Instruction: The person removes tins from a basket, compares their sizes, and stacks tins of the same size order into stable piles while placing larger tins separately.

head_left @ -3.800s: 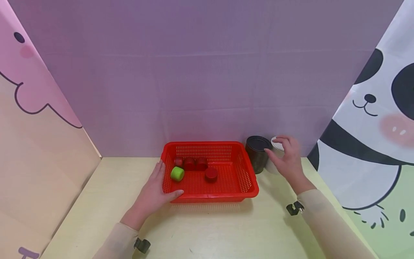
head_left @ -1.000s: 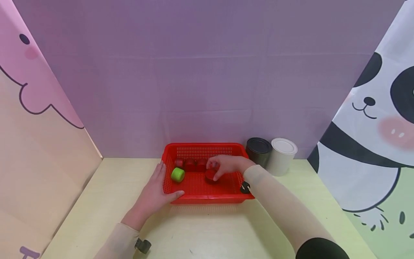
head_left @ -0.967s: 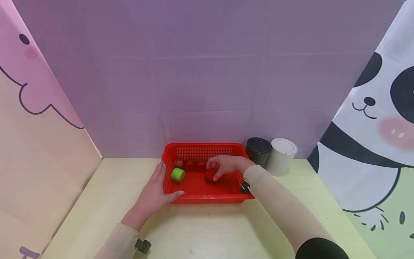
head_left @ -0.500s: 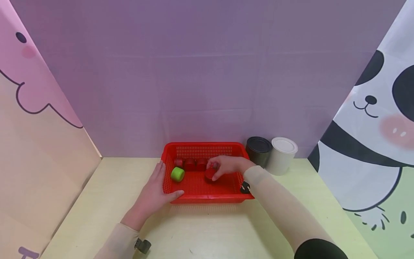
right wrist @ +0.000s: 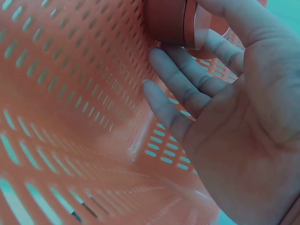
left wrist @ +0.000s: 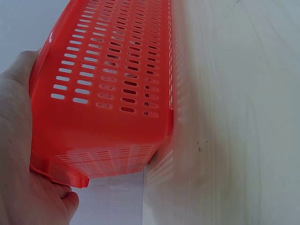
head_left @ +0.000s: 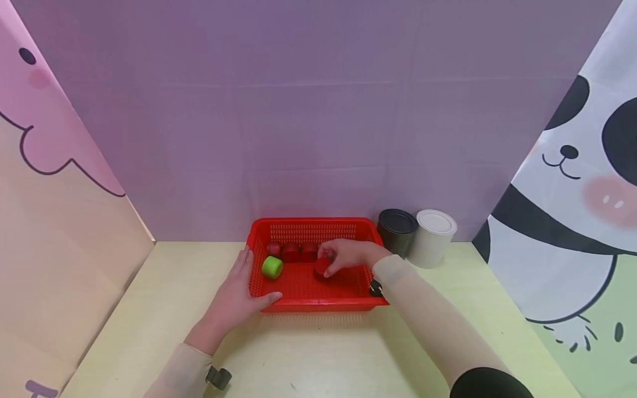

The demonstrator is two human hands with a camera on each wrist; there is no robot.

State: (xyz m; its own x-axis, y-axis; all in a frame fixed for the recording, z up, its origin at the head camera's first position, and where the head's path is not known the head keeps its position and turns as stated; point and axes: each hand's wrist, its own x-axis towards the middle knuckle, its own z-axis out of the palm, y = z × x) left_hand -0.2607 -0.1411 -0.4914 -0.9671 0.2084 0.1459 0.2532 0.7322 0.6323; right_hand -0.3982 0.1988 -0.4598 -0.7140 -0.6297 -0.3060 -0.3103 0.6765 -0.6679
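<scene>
My right hand (head_left: 343, 254) reaches over the right side of the red plastic basket (head_left: 318, 302) in the head view. Its thumb and fingers pinch a small red round container (head_left: 322, 266) near the basket's middle. Close up in the right wrist view, that red round container (right wrist: 166, 21) shows a smooth wall and a seam near one end, with the lower fingers spread beside it. My left hand (head_left: 238, 296) holds the basket's front left corner, thumb over the front rim and fingers along the left side. Behind the basket's rim in the left wrist view, two fingertips (left wrist: 70, 201) show.
A green cylinder (head_left: 272, 267) lies at the left inside the basket. Several red round pieces (head_left: 291, 252) line its back left. A black-lidded can (head_left: 398, 229) and a white can (head_left: 433, 237) stand right of the basket, before the purple backdrop (head_left: 318, 138).
Earlier my right hand was at the white can, fingers spread; it has since moved left into the basket, onto the red round container. Over the last second little has shifted. My left hand stays put.
</scene>
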